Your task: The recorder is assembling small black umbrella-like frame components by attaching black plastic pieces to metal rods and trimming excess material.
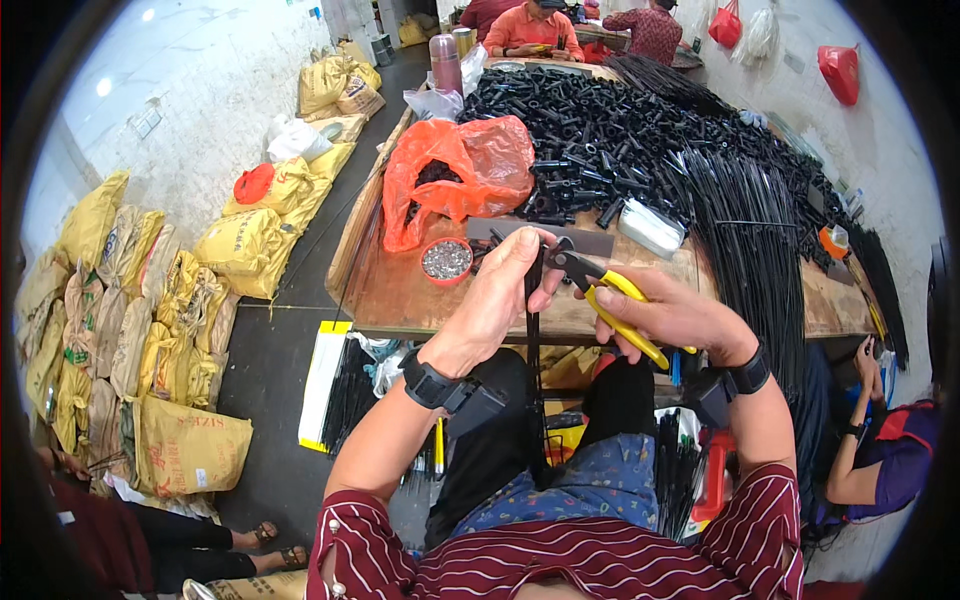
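Head view: yellow-handled pliers (pixel 608 302) are gripped in the right hand (pixel 682 315), while black strands (pixel 533 335) are held by the left hand (pixel 488 297)

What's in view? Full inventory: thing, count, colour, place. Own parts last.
pliers: one, yellow and black, right hand
held strips: several, black, left hand
table: one, brown, ahead
short tubes: many, black, table
long strips: many, black, table's right
open bag: one, orange-red, table's left
bowl: one, red, before bag
metal bits: many, silver, in bowl
flask: one, pinkish-brown, table's far left
sacks: many, mostly yellow, left floor
other people: several, mixed clothing, around
left hand: one, bare, centre
right hand: one, bare, right of centre
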Available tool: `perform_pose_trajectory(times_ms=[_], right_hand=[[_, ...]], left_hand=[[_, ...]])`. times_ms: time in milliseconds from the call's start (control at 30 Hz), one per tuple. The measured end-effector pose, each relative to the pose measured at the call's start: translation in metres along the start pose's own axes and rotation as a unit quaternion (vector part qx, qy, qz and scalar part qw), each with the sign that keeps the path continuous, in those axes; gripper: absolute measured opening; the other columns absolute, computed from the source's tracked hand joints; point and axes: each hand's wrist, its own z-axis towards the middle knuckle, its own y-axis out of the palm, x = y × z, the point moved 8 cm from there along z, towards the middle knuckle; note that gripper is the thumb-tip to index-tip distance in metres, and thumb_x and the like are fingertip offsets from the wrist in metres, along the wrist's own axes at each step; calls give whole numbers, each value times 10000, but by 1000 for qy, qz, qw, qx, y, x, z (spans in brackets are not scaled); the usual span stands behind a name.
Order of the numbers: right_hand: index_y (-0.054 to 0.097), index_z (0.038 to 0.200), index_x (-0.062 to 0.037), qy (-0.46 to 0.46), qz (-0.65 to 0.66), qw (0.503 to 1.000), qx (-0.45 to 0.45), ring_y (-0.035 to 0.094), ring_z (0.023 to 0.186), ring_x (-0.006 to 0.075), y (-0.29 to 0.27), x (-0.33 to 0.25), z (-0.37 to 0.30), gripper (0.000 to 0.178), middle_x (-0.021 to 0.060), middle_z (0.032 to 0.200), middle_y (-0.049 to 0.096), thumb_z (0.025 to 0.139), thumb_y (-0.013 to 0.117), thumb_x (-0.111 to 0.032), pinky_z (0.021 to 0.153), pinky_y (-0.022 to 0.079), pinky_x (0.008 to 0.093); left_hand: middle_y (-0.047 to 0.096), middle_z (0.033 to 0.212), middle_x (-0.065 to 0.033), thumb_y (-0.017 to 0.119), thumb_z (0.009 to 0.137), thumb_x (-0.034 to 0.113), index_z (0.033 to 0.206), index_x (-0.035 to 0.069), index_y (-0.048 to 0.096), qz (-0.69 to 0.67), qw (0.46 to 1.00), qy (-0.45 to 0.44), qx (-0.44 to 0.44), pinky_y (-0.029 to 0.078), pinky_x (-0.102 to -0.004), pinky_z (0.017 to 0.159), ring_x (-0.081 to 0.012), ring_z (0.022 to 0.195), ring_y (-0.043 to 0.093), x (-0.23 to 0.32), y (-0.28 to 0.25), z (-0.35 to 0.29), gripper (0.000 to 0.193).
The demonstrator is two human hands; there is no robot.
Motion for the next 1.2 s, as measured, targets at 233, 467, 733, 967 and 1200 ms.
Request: perform_pose_trajectory(times_ms=[233, 467, 733, 967, 1200], right_hand=[[509, 1157, -41, 19, 34, 998, -55, 607, 802, 100, -9, -9, -2, 359, 45, 928, 618, 984, 486, -355, 711, 520, 252], [561, 993, -12, 35, -142, 988, -45, 615, 706, 177, -7, -32, -6, 330, 70, 778, 622, 981, 480, -332, 657, 487, 319], [541, 1126, -13, -32, -252, 965, 65, 633, 687, 251, -8, -25, 3, 332, 135, 747, 619, 958, 513, -298, 654, 489, 368], [520, 1105, -27, 27, -135, 991, 6, 581, 606, 101, 1, -20, 6, 306, 19, 724, 550, 986, 483, -306, 558, 503, 291], [549, 1037, -6, 28, -295, 955, 17, 621, 579, 236, -4, -35, 3, 252, 140, 667, 591, 959, 504, -241, 542, 491, 360]], left_hand=[[507, 762, -14, 344, 1020, 423, 1101, 41, 501, 44, 999, 2, -15, 356, -216, 565, -65, 614, 420, 4, 2, -2, 420], [518, 742, -18, 331, 1026, 406, 1054, 41, 480, 153, 987, 45, -20, 377, -213, 537, -62, 592, 446, 10, 4, -1, 395], [516, 734, -28, 337, 1022, 418, 1093, 54, 466, 193, 979, 52, 41, 374, -222, 560, -71, 590, 434, 11, -11, -1, 392], [558, 796, -70, 339, 1020, 418, 1119, 65, 475, 63, 998, 17, -22, 365, -251, 589, -96, 606, 435, 3, -17, -2, 391], [582, 820, -103, 322, 1010, 472, 1112, 74, 480, 161, 985, 19, -51, 377, -243, 583, -92, 600, 440, 5, -8, 1, 440]])
